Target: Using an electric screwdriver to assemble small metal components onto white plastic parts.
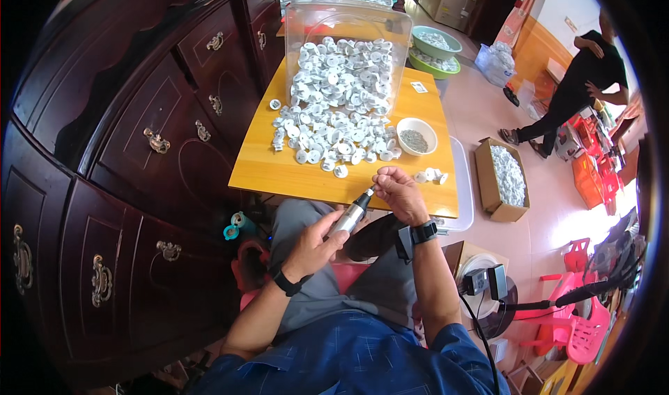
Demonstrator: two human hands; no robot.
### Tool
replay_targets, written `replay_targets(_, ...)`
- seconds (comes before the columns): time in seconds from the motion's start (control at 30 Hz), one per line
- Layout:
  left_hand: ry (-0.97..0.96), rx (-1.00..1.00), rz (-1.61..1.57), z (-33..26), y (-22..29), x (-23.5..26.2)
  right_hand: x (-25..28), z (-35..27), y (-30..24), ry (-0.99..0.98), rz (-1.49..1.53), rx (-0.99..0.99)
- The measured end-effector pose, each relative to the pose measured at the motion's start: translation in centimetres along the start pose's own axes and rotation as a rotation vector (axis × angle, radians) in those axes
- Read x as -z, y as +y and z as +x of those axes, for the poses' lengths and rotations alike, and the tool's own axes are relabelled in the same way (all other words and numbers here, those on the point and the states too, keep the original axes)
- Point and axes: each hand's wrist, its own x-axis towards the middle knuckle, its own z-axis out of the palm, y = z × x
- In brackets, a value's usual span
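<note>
My left hand (313,245) grips a silver pen-shaped power tool (350,216) with a dark tip that points up toward my right hand. My right hand (397,193) pinches a very small part at the tool's tip, just over the near edge of a yellow wooden table (279,172). A heap of several small white round plastic parts (334,116) spills across the table out of a clear plastic tub (348,26) lying on its side. A white bowl (416,136) with small grey pieces stands right of the heap. A few white parts (431,176) lie near my right hand.
A dark wooden cabinet (139,151) with brass handles runs along the left. Green bowls (435,50) sit at the table's far end. On the floor to the right are a cardboard box (503,179) of white parts, pink plastic chairs (582,311), and a person in black (578,88).
</note>
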Motion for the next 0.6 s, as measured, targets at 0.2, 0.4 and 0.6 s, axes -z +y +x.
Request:
replay_targets(0.2,-0.010,0.035,-0.047,0.1,-0.3,0.0,0.2,0.1,0.1,0.002,0.030,-0.035)
replay_targets(0.4,-0.022,0.052,-0.092,0.0,0.7,0.0,0.3,0.4,0.1,-0.038,0.062,-0.039)
replay_targets(0.6,-0.017,0.070,0.001,-0.2,0.3,0.2,0.0,0.4,0.4,-0.049,0.083,-0.062)
